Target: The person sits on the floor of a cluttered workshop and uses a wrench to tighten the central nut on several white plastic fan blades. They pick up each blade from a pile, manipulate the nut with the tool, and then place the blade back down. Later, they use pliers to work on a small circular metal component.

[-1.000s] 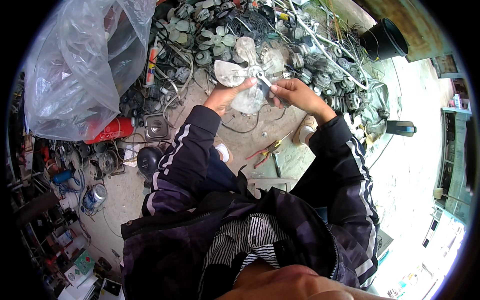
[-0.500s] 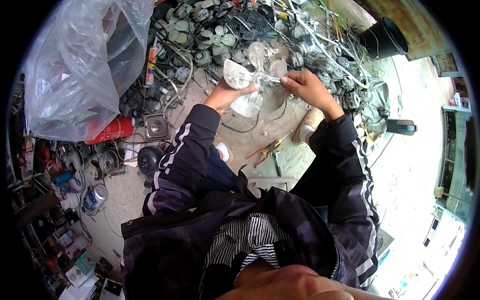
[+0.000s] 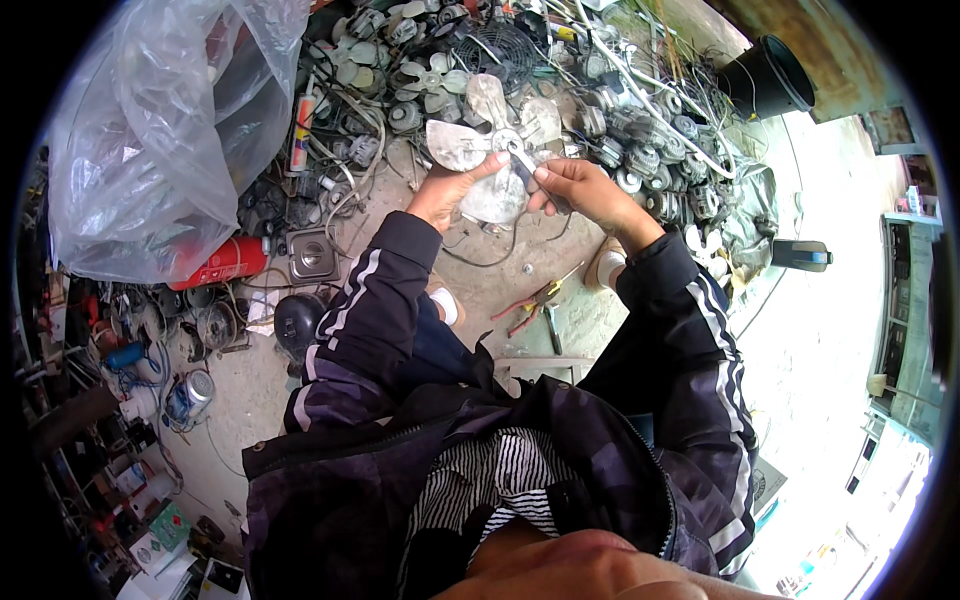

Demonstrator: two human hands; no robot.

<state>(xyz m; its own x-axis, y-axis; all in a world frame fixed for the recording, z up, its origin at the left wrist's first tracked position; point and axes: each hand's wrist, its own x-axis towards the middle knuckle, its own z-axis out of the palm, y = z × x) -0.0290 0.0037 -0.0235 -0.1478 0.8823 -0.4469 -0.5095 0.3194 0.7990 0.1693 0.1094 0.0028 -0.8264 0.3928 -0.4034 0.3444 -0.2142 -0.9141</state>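
A dusty pale fan blade (image 3: 495, 200) with several paddles faces up in front of me. My left hand (image 3: 446, 192) is closed on it from the left, thumb lying on the face near the hub. A small metal wrench (image 3: 522, 158) slants across the blade, its ring end over the hub. Thumb and fingers of my right hand (image 3: 580, 188) pinch the wrench's other end. What lies beneath the blade is hidden. On the floor below my hands are pliers (image 3: 535, 302) with red and yellow handles and a dark-handled tool (image 3: 555, 330).
Small motors (image 3: 645, 140), cables and another fan blade (image 3: 436, 80) are heaped beyond my hands. At left are a clear plastic bag (image 3: 160, 140), a red cylinder (image 3: 228, 260) and a metal pan (image 3: 313, 255). A black bucket (image 3: 768, 78) stands far right.
The wrench has swung from pointing right to slanting down and right across the hub. My right hand has moved down and left with it. The blade has turned and shifted slightly left.
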